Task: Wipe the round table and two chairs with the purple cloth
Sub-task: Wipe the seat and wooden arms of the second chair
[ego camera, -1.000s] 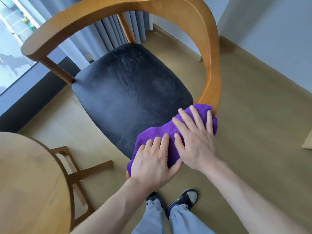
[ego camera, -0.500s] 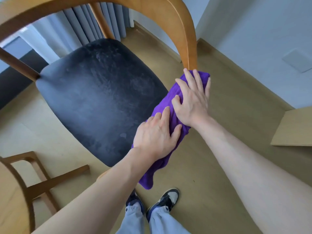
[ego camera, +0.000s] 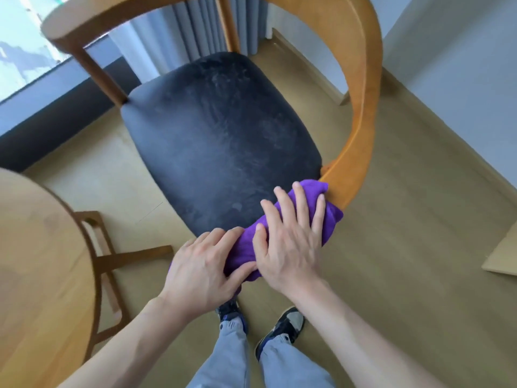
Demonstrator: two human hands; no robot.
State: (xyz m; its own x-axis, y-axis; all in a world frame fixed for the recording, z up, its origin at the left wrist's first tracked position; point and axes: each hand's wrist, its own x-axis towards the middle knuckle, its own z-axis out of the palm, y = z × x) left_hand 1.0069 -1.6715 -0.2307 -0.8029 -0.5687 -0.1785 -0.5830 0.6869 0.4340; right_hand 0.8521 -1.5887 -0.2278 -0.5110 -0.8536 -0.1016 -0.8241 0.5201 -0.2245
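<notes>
Purple cloth [ego camera: 330, 211]: soft, light, bunched microfibre, likely sliding and creeping under a loose palm, best taken flat from above across its bulk; it is lying on the near front edge of the black chair seat [ego camera: 221, 141], touching the wooden armrest [ego camera: 352, 175]. Left hand [ego camera: 201, 270] and right hand [ego camera: 291, 239] are pressing down side by side, each grip open with spread fingers, holding nothing pinched, the round desk [ego camera: 39, 261] sitting to the left

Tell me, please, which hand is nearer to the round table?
Left. The left hand presses the cloth at the seat's front edge, on the table's side; the right hand lies beyond it, toward the chair's arm.
</notes>
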